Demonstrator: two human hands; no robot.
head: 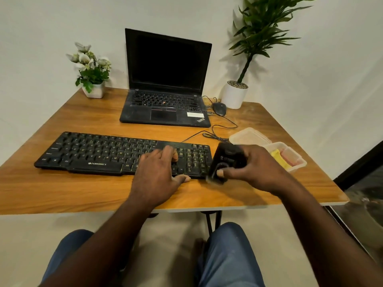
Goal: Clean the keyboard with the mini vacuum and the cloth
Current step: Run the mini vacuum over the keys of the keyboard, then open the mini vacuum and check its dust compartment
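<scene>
The right hand [257,168] is gripping the black mini vacuum [224,161] at the keyboard's [99,152] right end, while the left hand [159,168] is lying spread on the keys — vacuuming seems barely begun. The cloths [279,159] are waiting in a plastic tub [298,162] just beyond the right hand; a mouse cable [219,129] is trailing near.

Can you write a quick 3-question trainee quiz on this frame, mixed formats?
1. True or false: the right hand holds the mini vacuum at the right end of the Zebronics keyboard.
2. Where does the left hand rest? A) on the laptop B) on the keyboard's right half C) on the mouse
3. Fill in: the yellow cloth lies in an open clear ______.

Key: 1 true; 2 B; 3 container
</scene>
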